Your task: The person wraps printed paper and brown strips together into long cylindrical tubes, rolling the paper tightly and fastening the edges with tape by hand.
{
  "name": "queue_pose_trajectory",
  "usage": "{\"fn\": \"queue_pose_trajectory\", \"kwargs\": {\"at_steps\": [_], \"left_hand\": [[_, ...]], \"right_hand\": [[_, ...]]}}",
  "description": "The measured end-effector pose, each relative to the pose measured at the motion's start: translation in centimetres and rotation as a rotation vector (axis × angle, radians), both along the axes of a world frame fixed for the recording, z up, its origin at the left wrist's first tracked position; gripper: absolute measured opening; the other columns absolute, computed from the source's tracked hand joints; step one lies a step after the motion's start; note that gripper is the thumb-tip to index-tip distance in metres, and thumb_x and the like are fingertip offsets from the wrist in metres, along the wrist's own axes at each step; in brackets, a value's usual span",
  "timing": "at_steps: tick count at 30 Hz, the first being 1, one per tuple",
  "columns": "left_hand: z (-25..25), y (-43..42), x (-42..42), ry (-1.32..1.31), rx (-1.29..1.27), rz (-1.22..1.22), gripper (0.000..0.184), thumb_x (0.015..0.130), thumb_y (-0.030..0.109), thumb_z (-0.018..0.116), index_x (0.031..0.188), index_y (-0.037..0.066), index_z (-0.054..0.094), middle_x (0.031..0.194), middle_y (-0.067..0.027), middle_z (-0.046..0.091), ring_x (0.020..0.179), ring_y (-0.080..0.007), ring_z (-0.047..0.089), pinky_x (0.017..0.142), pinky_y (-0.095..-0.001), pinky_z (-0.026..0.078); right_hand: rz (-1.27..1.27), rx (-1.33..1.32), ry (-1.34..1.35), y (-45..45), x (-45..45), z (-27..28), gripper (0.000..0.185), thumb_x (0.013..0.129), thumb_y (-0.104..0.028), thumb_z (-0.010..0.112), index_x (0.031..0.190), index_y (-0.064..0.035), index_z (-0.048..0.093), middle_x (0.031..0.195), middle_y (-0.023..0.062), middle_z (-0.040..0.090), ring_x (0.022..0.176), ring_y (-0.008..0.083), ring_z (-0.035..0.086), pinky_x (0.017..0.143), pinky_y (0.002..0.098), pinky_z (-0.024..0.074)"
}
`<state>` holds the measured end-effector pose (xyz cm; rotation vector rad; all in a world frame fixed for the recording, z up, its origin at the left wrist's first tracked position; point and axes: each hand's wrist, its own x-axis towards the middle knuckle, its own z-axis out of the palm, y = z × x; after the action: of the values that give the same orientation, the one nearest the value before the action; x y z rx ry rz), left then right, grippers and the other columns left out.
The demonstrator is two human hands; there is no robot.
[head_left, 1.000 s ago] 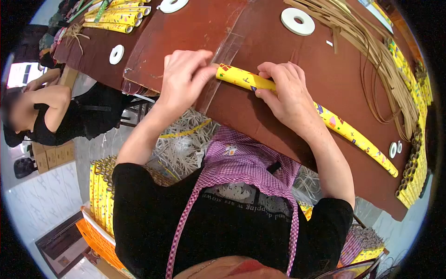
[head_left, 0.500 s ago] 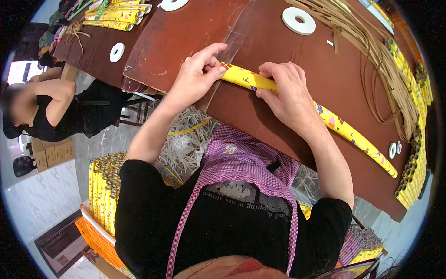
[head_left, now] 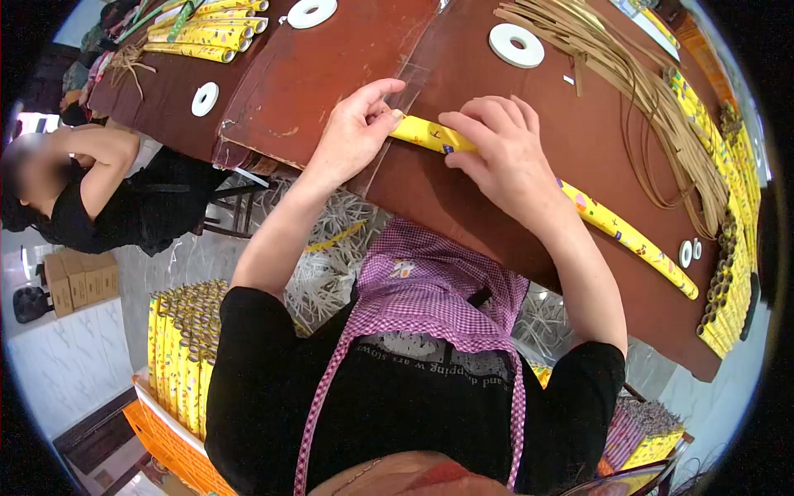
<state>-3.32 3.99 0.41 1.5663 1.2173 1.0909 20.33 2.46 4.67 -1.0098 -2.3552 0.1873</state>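
Observation:
A long yellow patterned paper tube (head_left: pixel 633 240) lies slantwise over the brown table. My left hand (head_left: pixel 351 136) pinches its left end between thumb and curled fingers, with the index finger stretched out above. Farther along the tube, my right hand (head_left: pixel 506 157) is wrapped over it, thumb on the near side and fingers on the far side. The right hand and forearm hide the middle of the tube.
The brown table (head_left: pixel 529 240) carries a white tape roll (head_left: pixel 516 45), a bundle of brown strips (head_left: pixel 628 91) and rows of yellow tubes (head_left: pixel 721 306) at right. Another person (head_left: pixel 91 190) sits at left. Upright tubes fill an orange crate (head_left: pixel 161 430).
My right hand has slid slightly left along the tube towards my left hand. The tube's left end has turned a little, and the whole view has shifted slightly.

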Motion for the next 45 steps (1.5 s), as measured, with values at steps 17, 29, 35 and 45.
{"fn": "queue_pose_trajectory", "kwargs": {"at_steps": [17, 29, 35, 45], "left_hand": [[-0.6, 0.2, 0.0, 0.067, 0.038, 0.033, 0.035, 0.09, 0.006, 0.065, 0.124, 0.001, 0.061, 0.071, -0.0053, 0.063, 0.065, -0.0101, 0.056, 0.063, -0.0298, 0.05], [-0.6, 0.2, -0.1, 0.081, 0.057, 0.029, 0.033, 0.091, 0.007, 0.064, 0.123, 0.001, 0.061, 0.07, -0.0055, 0.063, 0.064, -0.0107, 0.057, 0.063, -0.0299, 0.05], [-0.6, 0.3, 0.0, 0.076, 0.086, 0.017, 0.032, 0.091, 0.005, 0.063, 0.123, 0.0, 0.061, 0.07, -0.0046, 0.062, 0.064, -0.0096, 0.056, 0.063, -0.0287, 0.05], [-0.3, 0.0, 0.1, 0.083, 0.092, 0.032, 0.034, 0.091, 0.005, 0.062, 0.125, 0.0, 0.061, 0.07, -0.0037, 0.062, 0.065, -0.0086, 0.056, 0.064, -0.0276, 0.05]], "right_hand": [[0.062, 0.231, -0.058, 0.3, -1.9, -2.7, 0.032, 0.073, -0.013, 0.079, 0.101, -0.0098, 0.063, 0.107, 0.0054, 0.059, 0.112, 0.0266, 0.056, 0.106, 0.0513, 0.0376], [0.131, 0.333, -0.16, 0.1, -1.5, -2.7, 0.022, 0.075, -0.011, 0.076, 0.095, -0.0102, 0.066, 0.103, 0.0031, 0.061, 0.11, 0.0243, 0.058, 0.106, 0.0515, 0.0382], [0.035, 0.16, 0.014, -0.1, -0.4, -0.6, 0.015, 0.079, -0.009, 0.073, 0.093, -0.0099, 0.068, 0.101, 0.0029, 0.062, 0.107, 0.0241, 0.059, 0.105, 0.0508, 0.0381], [0.016, 0.138, -0.158, -0.2, -1.3, -2.2, 0.048, 0.076, -0.015, 0.076, 0.122, -0.0101, 0.064, 0.109, 0.0063, 0.058, 0.112, 0.0261, 0.055, 0.108, 0.0539, 0.0348]]}}
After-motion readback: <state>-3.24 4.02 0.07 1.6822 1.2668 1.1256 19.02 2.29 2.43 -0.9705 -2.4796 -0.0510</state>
